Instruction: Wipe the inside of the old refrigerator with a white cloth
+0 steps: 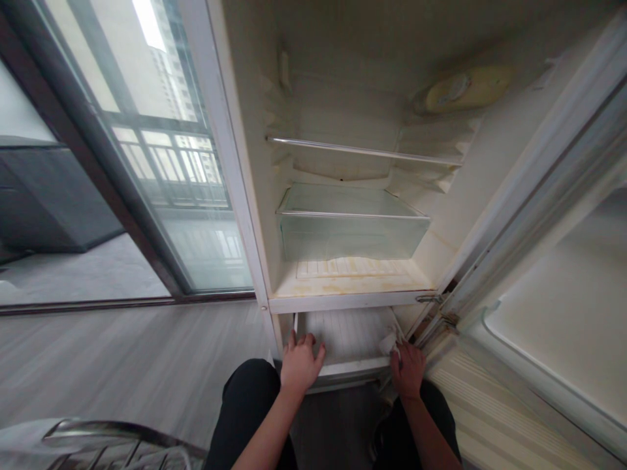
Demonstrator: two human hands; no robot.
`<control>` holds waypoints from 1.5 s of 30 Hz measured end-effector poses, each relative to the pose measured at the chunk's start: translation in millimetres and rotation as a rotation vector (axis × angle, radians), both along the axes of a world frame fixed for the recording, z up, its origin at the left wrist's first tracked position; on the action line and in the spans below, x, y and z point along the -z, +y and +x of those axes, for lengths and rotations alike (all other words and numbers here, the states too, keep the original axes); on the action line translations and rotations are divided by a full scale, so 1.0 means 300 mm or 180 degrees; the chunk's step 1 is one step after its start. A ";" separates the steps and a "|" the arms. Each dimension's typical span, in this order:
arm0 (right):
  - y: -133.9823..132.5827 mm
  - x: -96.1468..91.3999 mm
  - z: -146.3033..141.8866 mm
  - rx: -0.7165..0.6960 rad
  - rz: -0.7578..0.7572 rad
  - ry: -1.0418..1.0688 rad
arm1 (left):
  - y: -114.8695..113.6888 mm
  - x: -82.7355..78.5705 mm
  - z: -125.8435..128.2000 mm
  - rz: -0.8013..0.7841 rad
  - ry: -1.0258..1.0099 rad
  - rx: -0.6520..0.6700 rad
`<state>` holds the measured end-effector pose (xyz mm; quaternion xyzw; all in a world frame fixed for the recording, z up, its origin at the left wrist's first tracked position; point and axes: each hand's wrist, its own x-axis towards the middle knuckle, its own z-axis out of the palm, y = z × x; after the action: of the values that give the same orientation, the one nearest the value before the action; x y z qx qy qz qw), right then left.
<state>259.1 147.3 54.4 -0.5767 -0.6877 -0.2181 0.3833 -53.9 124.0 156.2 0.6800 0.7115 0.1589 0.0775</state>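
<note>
An open, empty white fridge (343,196) stands before me, its floor stained yellow. My left hand (300,362) grips the front edge of the lower white drawer (343,336), fingers curled over its rim. My right hand (407,369) is closed on a crumpled white cloth (390,341) pressed at the drawer's right front corner. Above, a clear crisper bin (353,228) sits under a glass shelf (362,151). My knees in dark trousers are on either side below the hands.
The fridge door (563,313) hangs open at the right, with its lower door beneath. A glass sliding door (161,163) and grey wooden floor (122,365) lie to the left. A metal rack (98,444) shows at the bottom left corner.
</note>
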 end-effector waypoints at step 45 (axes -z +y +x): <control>-0.003 -0.007 -0.007 0.0037 0.0058 0.0019 | 0.003 0.011 -0.003 0.0003 -0.0008 0.0016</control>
<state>257.1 146.3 56.6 -0.5778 -0.6811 -0.2248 0.3894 -54.7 124.9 152.8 0.6816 0.7097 0.1600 0.0784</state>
